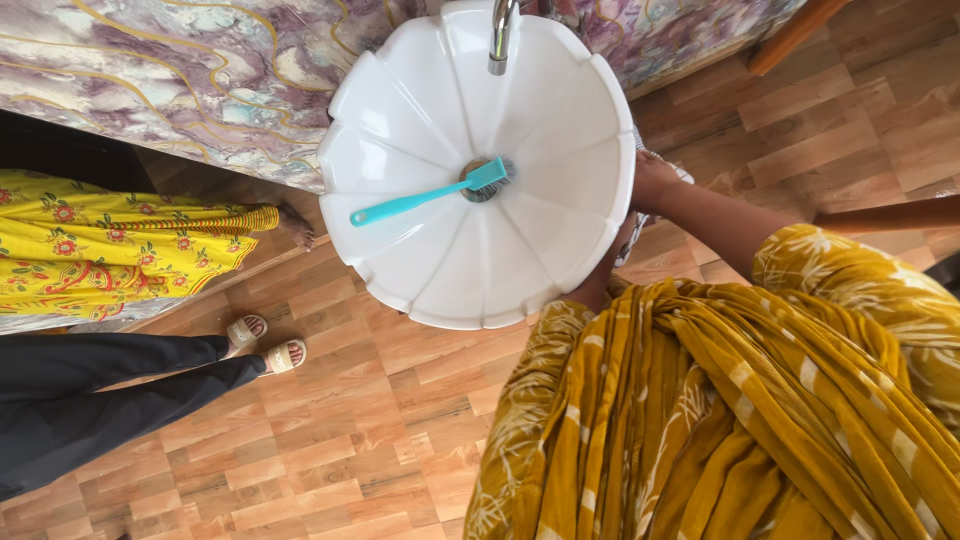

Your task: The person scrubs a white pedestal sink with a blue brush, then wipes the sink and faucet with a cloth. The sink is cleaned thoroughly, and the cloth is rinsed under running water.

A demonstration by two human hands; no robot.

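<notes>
A white fluted basin (560, 120) stands against a marbled counter (180, 80), with a chrome tap (500, 35) over it. A teal brush (425, 198) lies inside, its bristle head over the drain. My right hand (650, 182) presses on the basin's outer right rim, fingers tucked behind it. A pale patterned cloth (628, 245) shows on both sides of that hand. My left hand (598, 290) reaches under the lower right rim and is mostly hidden. Mustard patterned fabric (720, 400) covers my body and arms.
A person in a yellow flowered garment (110, 245) stands at the left, bare foot (296, 226) by the counter. Another person in dark trousers (100, 390) and pale sandals (284, 355) stands below. Wood-look floor (350, 440) all round; wooden bars (890, 214) at right.
</notes>
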